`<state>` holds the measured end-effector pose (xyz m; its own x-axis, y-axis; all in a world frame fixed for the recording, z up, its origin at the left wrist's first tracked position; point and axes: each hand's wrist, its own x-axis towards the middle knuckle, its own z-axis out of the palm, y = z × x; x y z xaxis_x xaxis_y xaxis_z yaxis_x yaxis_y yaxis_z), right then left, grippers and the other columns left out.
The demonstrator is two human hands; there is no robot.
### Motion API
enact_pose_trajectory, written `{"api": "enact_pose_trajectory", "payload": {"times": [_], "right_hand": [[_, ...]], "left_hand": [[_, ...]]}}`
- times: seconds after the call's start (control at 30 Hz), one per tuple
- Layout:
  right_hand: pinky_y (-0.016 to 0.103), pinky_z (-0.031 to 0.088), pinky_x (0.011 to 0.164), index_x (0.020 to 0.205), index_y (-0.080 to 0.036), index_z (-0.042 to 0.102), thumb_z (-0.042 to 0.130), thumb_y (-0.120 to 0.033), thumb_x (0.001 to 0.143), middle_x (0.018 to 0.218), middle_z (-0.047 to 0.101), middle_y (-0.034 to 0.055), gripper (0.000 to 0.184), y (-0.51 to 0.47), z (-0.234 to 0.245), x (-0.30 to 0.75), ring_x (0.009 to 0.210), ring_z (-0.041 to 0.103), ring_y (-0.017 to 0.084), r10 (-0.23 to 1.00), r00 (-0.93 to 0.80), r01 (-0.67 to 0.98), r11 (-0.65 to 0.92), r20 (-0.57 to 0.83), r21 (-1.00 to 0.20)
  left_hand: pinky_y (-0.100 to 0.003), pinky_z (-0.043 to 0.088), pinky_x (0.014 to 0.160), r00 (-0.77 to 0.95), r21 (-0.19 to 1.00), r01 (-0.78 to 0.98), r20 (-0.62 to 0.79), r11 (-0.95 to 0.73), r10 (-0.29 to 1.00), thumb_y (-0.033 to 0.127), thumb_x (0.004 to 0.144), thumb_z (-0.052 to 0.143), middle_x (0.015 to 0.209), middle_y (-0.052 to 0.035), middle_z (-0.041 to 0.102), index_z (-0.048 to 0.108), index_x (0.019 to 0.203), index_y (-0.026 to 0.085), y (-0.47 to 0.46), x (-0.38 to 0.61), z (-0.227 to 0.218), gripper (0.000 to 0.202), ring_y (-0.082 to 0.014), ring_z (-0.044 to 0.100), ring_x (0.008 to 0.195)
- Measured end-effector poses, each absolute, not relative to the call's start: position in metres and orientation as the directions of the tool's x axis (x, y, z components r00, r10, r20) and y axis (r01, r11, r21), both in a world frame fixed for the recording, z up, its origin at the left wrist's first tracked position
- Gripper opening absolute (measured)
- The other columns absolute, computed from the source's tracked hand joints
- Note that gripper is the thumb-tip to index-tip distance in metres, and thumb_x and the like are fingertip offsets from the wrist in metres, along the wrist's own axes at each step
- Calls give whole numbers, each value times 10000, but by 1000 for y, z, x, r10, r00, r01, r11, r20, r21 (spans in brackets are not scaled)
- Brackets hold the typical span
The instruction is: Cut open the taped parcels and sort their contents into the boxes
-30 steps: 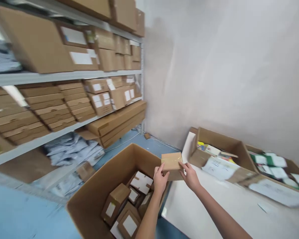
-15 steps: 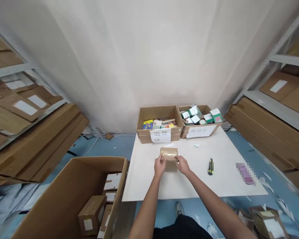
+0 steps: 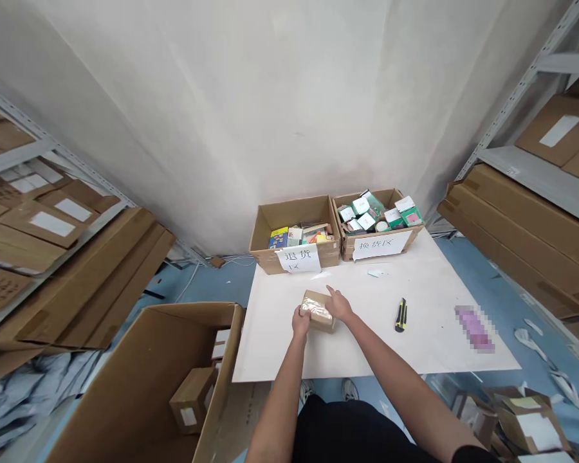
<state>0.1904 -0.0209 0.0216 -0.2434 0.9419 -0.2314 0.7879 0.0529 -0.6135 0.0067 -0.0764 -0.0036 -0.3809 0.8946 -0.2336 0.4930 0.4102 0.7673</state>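
Observation:
A small cardboard box (image 3: 317,310), with shiny clear tape across its top, is between my hands over the white table (image 3: 367,347). My left hand (image 3: 301,323) grips its left side, the thumb on the near top edge. On the right side, my right hand (image 3: 338,305) is closed against the box, with one finger stretched out past the far corner; its other fingers are partly hidden. To the right lies a black and yellow utility knife (image 3: 401,315).
At the table's back stand two open cartons with paper signs, the left carton (image 3: 296,257) and the right carton (image 3: 381,244), both holding small packages. A big open carton (image 3: 145,360) stands left of the table. Shelves (image 3: 53,199) with boxes flank both sides. A pixelated purple item (image 3: 475,328) lies at right.
The small box has turned and tilted in my hands. My right hand has shifted left along with it, and one finger now points outward. The view has swung slightly.

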Motion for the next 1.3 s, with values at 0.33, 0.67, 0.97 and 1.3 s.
{"api": "enact_pose_trajectory", "payload": {"times": [0.33,0.67,0.97,1.3], "right_hand": [[391,532,998,1618,-233,383,552,-113,791,1213,672,85,852,-50,-15,196,1141,650,259,994,-66,535,-35,-83,-844],[416,475,1135,1380,-199,659,548,-47,785,1322,668,124,624,-72,-33,203,1265,626,265,990,-87,648,-25,-107,-761],[431,304,1266,1604,-196,430,541,-145,915,1693,342,129,700,-65,-17,288,1575,294,255,977,-2,746,-140,-213,-651],[373,419,1147,1578,-168,461,580,-182,919,1587,473,172,670,-68,-36,432,1433,494,290,876,295,709,-468,-381,-527]], "left_hand": [[-394,519,1117,-101,885,450,-86,122,991,105,787,699,1354,-61,723,787,1111,251,-39,14,20,367,-228,677,1251],[-372,599,997,61,840,541,-83,37,995,179,883,608,1297,-78,704,792,1009,226,-70,14,-14,228,-214,684,1202],[-370,403,1218,187,459,888,-323,-19,928,183,807,755,1658,-122,425,531,1493,210,1,14,-1,722,-279,457,1496],[-400,453,1125,199,179,977,-578,-115,792,463,680,883,1759,-199,52,135,1667,180,17,39,-9,1270,-393,418,1504]]}}
